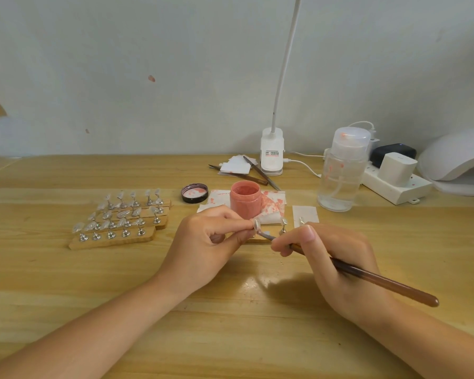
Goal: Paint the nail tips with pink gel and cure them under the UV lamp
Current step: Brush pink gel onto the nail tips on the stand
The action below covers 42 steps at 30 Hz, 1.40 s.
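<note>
pink gel jar (245, 199) stands open; left hand (205, 247) fingers pinch a nail tip (256, 225), right hand (331, 258) fingers pinch the brush (367, 277).

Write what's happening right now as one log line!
step: painting a nail tip | left hand: pinches nail tip | right hand: grips brush, bristles at tip | gel jar: open | UV lamp: unused

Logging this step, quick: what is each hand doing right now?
Left hand: pinches a small clear nail tip on its metal stand.
Right hand: grips a long brown-handled brush.
</note>
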### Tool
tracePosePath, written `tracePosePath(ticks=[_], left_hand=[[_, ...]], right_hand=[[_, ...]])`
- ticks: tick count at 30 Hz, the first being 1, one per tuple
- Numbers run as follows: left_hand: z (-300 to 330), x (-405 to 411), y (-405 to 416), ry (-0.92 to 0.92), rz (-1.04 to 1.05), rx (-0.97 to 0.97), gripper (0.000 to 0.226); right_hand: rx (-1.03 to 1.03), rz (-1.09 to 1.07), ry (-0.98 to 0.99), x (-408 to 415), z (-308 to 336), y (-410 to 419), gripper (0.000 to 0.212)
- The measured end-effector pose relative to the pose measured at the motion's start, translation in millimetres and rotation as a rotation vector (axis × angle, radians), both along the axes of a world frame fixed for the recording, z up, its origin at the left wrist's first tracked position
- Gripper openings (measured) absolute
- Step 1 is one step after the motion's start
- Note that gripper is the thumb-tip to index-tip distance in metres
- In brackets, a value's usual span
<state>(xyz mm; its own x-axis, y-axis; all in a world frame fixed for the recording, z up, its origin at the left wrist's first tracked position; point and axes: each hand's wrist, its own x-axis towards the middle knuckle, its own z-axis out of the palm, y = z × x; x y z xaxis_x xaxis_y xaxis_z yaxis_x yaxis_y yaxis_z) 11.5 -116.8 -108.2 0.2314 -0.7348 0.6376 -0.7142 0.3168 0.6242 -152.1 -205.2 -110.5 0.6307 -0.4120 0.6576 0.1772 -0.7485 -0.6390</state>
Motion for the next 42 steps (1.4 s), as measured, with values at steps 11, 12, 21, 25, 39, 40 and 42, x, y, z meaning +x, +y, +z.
tracePosePath(ticks=[11, 12, 21, 25, 39, 40, 42], left_hand=[[2, -1, 1, -0.019, 0.006, 0.017, 0.023], [2, -1, 1, -0.015, 0.002, 0.016, 0.022], [3, -2, 3, -0.067, -0.021, 0.011, 0.023], [3, -2, 4, -0.065, -0.016, 0.014, 0.024], [-1, -37, 2, 0.066, -0.134, 0.109, 0.030], [-1, -37, 0, 0.049, -0.119, 0.116, 0.028], [0, -39, -5, 0.005, -0.083, 0.119, 0.021]], right_hand=[[-0.013, -0.088, -0.083, 1, 0, 0, 0.055], [0.029, -0.062, -0.096, -1, 0, 1, 0.056], [0.039, -0.076, -0.097, 0, 3, 3, 0.052], [0.138, -0.026, -0.148, -3, 2, 6, 0.055], [0.169, -0.135, -0.207, -27, 20, -4, 0.039], [0.179, -0.132, -0.193, -31, 18, -5, 0.040], [0.222, -0.125, -0.185, -37, 13, -5, 0.044]])
